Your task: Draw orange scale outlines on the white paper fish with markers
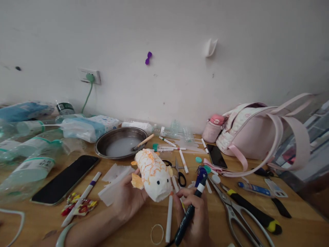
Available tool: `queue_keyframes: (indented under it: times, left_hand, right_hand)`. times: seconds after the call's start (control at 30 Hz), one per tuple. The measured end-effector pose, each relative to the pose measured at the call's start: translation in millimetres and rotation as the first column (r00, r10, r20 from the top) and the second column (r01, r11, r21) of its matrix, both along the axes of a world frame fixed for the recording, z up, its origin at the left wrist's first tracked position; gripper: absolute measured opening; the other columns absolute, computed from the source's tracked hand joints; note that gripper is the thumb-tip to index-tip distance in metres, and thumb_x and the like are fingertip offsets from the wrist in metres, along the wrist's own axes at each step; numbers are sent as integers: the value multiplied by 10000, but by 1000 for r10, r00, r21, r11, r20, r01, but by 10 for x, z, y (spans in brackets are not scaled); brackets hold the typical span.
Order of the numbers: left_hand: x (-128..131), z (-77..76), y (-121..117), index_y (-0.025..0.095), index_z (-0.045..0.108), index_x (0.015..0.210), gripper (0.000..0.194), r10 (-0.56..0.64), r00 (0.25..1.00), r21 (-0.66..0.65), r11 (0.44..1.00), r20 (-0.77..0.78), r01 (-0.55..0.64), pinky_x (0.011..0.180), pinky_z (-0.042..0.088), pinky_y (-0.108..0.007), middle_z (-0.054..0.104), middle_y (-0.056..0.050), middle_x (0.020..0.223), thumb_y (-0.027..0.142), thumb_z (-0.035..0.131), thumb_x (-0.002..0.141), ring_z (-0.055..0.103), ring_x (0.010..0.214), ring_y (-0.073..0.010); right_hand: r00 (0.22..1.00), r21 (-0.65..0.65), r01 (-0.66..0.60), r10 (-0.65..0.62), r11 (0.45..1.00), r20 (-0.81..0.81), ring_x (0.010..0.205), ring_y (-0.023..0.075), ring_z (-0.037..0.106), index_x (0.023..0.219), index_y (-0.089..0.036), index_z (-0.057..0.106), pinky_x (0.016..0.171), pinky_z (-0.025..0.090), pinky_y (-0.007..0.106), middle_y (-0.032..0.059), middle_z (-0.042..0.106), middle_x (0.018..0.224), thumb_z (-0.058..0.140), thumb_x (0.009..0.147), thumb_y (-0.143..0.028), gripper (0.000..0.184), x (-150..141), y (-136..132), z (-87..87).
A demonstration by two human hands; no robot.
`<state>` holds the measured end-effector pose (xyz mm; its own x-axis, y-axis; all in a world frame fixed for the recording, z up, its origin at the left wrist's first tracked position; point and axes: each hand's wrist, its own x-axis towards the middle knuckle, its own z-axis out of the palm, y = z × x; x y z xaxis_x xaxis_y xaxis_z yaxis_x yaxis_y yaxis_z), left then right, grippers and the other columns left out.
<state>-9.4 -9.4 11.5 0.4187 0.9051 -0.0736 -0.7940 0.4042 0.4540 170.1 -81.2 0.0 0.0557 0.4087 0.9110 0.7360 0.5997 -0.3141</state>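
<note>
A white paper-covered fish (153, 173), with orange scale lines, orange fins and two black eyes, rests in my left hand (130, 199). Its eyed end points toward me, and my fingers are mostly hidden behind and under it. My right hand (196, 216) grips a dark marker (187, 219) with a white band; the fingers are wrapped round its barrel. The marker slants, its upper end near a dark blue object (200, 175). Just right of the fish, the tip of my right index finger and thumb comes close to its front end.
Behind the fish stands a metal bowl (97, 145) of cloudy liquid with a wooden-handled tool. Plastic bottles (33, 168) and a phone (65, 180) lie left. Large scissors (231, 209), a yellow-black cutter (254, 209) and a pink bag (246, 137) are right. Several white markers (183, 161) lie scattered.
</note>
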Motion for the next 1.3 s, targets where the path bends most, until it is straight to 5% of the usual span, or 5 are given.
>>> queue_keyframes:
  times: [0.57, 0.83, 1.03, 1.3]
  left_hand:
    - [-34, -48, 6, 173, 776, 867, 130, -92, 994, 32, 995, -56, 94, 836, 622, -306, 835, -38, 874, 149, 671, 794, 787, 872, -228]
    - [-17, 38, -20, 174, 797, 885, 229, -42, 991, -26, 999, -127, 39, 769, 617, -266, 835, -40, 899, 129, 573, 874, 782, 815, -199]
    - [-8, -36, -34, 209, 785, 806, 117, 16, 989, -29, 999, -150, -21, 779, 600, -256, 824, 0, 850, 194, 680, 855, 762, 774, -200]
    - [-2, -94, -72, 224, 778, 928, 131, 22, 989, -11, 1000, -146, -24, 960, 554, -360, 814, -32, 904, 264, 754, 805, 729, 983, -276]
  right_hand:
    - [994, -6, -27, 28, 1000, 107, 646, 108, 688, 850, -236, 489, 689, 499, 277, -51, 741, 754, 489, 1032, -170, 193, -72, -29, 193]
    - [983, 20, 42, -45, 999, 175, 662, 139, 722, 867, -228, 501, 712, 496, 312, -23, 768, 788, 579, 960, -140, 150, -10, 12, 147]
    - [977, 44, 113, -120, 993, 178, 636, 146, 724, 859, -221, 520, 657, 479, 293, -2, 778, 794, 567, 913, -86, 153, 22, 32, 176]
    - [970, 65, 142, -152, 988, 189, 597, 143, 718, 827, -229, 542, 644, 470, 289, -8, 767, 744, 568, 934, -84, 182, 72, 53, 201]
